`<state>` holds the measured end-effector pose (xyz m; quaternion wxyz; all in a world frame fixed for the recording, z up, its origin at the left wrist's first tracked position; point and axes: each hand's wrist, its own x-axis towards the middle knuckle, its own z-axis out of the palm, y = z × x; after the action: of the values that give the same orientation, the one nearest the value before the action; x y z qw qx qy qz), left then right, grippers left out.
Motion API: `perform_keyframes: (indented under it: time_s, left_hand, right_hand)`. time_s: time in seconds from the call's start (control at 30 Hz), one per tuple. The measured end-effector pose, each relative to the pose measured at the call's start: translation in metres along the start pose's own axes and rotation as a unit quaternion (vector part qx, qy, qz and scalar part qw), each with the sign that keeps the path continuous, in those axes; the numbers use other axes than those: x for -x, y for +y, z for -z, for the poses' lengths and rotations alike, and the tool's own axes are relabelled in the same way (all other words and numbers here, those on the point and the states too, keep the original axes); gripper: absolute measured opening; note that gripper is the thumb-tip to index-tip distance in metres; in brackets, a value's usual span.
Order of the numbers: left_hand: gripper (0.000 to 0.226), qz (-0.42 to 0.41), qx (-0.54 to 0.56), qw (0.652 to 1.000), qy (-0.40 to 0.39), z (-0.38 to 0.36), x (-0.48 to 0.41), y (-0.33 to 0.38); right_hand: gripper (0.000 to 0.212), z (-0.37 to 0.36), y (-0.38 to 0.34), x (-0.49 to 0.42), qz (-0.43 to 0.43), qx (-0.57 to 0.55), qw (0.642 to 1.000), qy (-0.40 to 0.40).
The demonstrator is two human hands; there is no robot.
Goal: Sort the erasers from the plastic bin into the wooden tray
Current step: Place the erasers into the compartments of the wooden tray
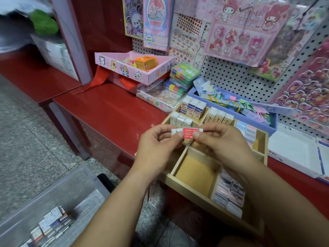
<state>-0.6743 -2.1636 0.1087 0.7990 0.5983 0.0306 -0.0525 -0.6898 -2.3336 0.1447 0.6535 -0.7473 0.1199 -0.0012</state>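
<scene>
Forearms: both bare, reaching in from the bottom edge and meeting above the wooden tray.
Left hand (156, 145): fingers curled, with thumb and fingertips pinching the white left end of the held erasers.
Right hand (219, 141): fingers curled, with thumb and forefinger pinching the right end, the thumb at the edge of the red label.
Held erasers (187, 132): a short level row, white with a red label in the middle. They are raised over the tray's left side and touch neither tray nor bin. How many pieces are in the row cannot be told.
Plastic bin (53, 189): clear, on the speckled floor (26, 131) at lower left, well apart from the hands.
Bin erasers (51, 223): a loose heap of small boxed erasers in the bin's near end, blurred.
Wooden tray (195, 173): divided into compartments, sitting on the red shelf (110, 107) under the hands.
Far compartments: white erasers (180, 119), blue-and-white erasers (193, 106) and tan erasers (220, 116) stand upright in tight rows.
Right compartments: pastel erasers (229, 191) are packed near the front, with more of them further back beside the right wrist.
Blue tray (274, 122): just behind the wooden tray, holding coloured paper tags.
Pink box (128, 68): further back on the shelf, with an orange block (146, 63) inside.
Pegboard (240, 77): behind the shelf, hung with sticker sheets.
</scene>
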Motion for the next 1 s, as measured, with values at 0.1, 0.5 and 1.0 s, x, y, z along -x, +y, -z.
perform_keyframes:
  time_s: [0.1,0.5,1.0]
  left_hand:
    - [0.011,-0.008,-0.028,0.999,0.033,0.004,-0.002,-0.001]
    - [0.011,-0.016,-0.061,0.997,0.049,0.005,-0.001,0.0]
    - [0.01,-0.027,-0.075,0.995,0.063,0.005,-0.003,-0.004]
  right_hand:
    - [0.017,0.015,-0.004,-0.003,0.037,0.043,0.997,0.049]
    - [0.022,0.004,0.019,-0.03,0.182,0.543,0.817,0.062]
    - [0.005,-0.021,-0.003,-0.013,0.105,0.179,0.978,0.016]
